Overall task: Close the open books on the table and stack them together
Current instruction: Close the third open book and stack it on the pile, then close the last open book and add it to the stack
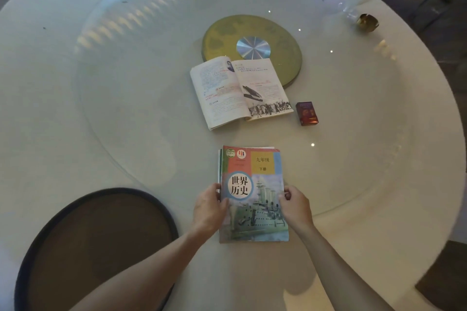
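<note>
A closed textbook (252, 179) with a warship on its cover lies near the table's front edge, on top of at least one other book whose edges show at its left side. My left hand (209, 207) grips the stack's left edge and my right hand (295, 206) grips its right edge. Farther back, an open book (240, 89) lies flat with its pages up, partly over a gold disc.
The round white table (88, 154) carries a glass turntable with a gold centre disc (278, 40). A small red box (307, 113) sits right of the open book. A brown round stool (96, 247) stands front left. A gold cup (367, 22) and a clear holder sit far right.
</note>
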